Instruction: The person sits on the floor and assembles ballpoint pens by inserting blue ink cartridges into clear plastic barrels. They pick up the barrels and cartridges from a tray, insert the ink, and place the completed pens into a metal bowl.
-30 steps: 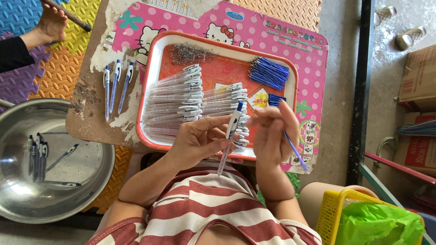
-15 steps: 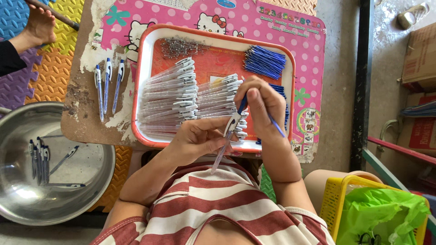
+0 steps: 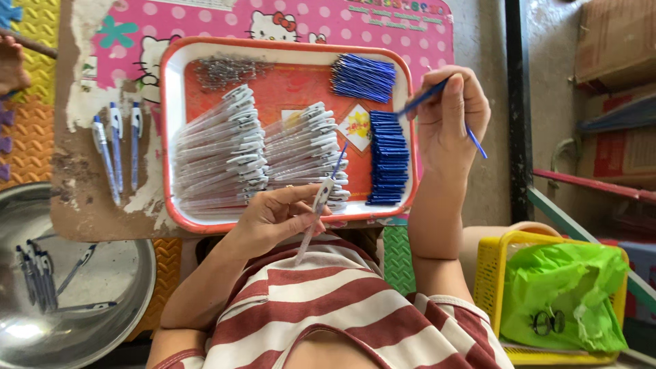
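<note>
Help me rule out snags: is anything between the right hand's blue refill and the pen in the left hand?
Nothing visible blocks the blue refill from the pen; only a stack of blue parts lies between, flat in the tray.

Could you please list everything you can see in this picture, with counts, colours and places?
tray: one, red with white rim, on the table.
clear pen barrels: two piles, tray's middle.
blue refills: one bundle, tray's far corner.
blue caps: one stack, tray's right side.
springs: small grey heap, tray's far left.
finished pens: three, blue and white, on the table left of the tray.
steel bowl: one, lower left, some pens inside.
yellow basket: one, lower right, holding a green bag.
left hand: holds a pen barrel.
right hand: holds a refill.
</note>
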